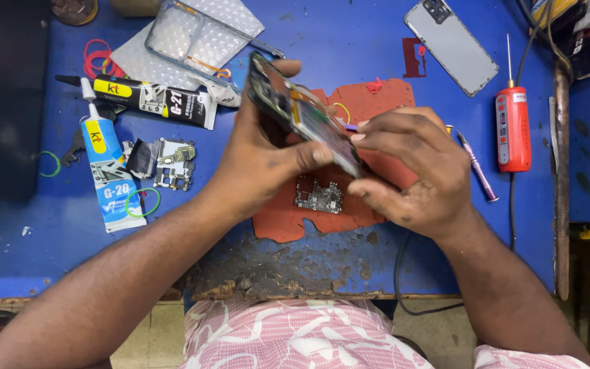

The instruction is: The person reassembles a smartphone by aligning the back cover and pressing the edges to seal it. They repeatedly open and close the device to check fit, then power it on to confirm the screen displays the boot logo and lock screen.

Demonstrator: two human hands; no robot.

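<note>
**Opened phone held over the red mat**

Above the red mat (377,102), both hands meet on an opened phone (302,113) with its back removed, its boards and cables exposed. Left hand (261,157) is closed around the phone from below, thumb across its lower end and fingers curled behind it, so the phone tilts up and away from the mat. Right hand (411,167) is bunched at the phone's lower end, fingertips pinched together against it; whether they hold something small there I cannot tell, though a bit of purple shows between the fingers.

On the mat, directly beneath the hands, lies a small circuit board (319,197). Left of the mat sit more loose board parts (172,162), a white glue tube (107,174) and a black glue tube (155,99), with a green rubber ring (143,203) just beside the white one. Beyond the mat's upper left corner lies a clear phone case (196,37). Right of the mat rest a thin purple tool (478,167) and a red electric screwdriver (513,126); a grey phone back cover (451,42) lies past the mat's upper right corner. Everything rests on the worn blue workbench (35,239).
</note>
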